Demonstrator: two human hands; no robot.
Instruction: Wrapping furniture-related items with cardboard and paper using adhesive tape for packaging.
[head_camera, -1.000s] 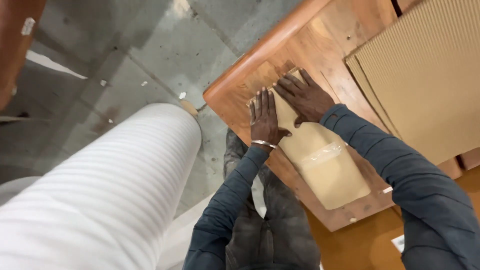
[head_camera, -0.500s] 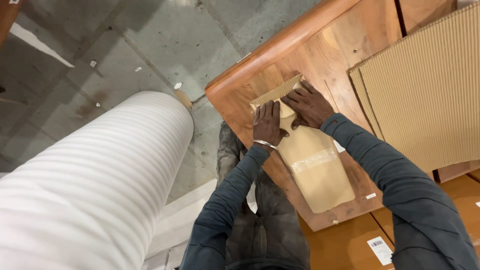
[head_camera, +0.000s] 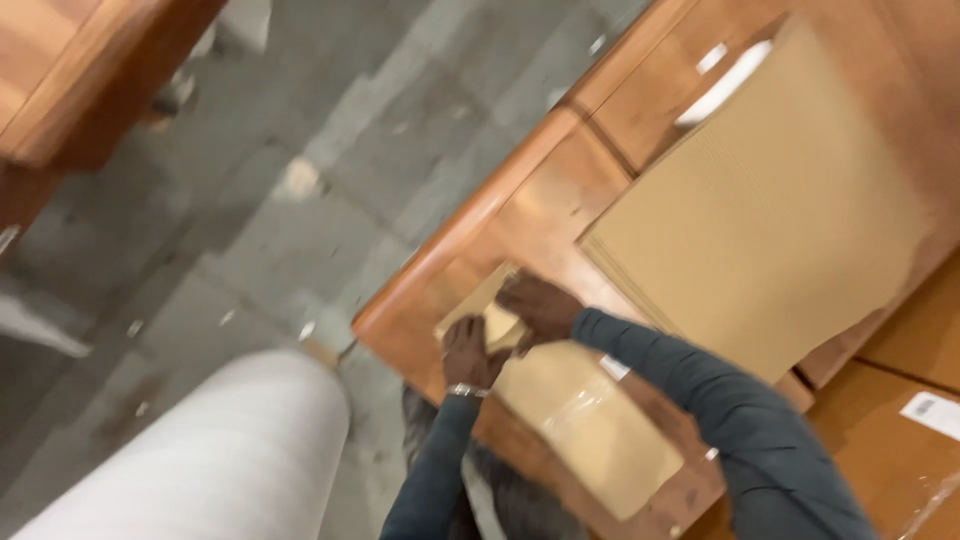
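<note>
Where the wooden surface (head_camera: 560, 200) comes to its corner, a flat brown paper package (head_camera: 575, 425) lies with one end toward the floor edge and the other running back toward the person. Its far end is a folded flap (head_camera: 480, 305) of paler paper, and a glossy strip of clear tape (head_camera: 570, 410) shines across its middle. Both hands are pressed down on that flap end. The left hand (head_camera: 466, 352) lies flat with fingers together on the paper, a thin metal bracelet (head_camera: 465, 390) at the wrist; it grips nothing. The right hand (head_camera: 538, 303) rests just beside it, touching the flap, fingers spread and bent slightly; the blur hides whether it pinches the paper or only presses it. Dark blue sleeves (head_camera: 720, 400) cover both arms.

Just beyond the package, on the same surface, sits a stack of corrugated cardboard sheets (head_camera: 770, 210), tilted in view. Below the surface edge, at lower left, a large white roll (head_camera: 210, 460) lies over the grey concrete floor (head_camera: 330, 170). Another wooden bench (head_camera: 80, 80) stands at upper left.
</note>
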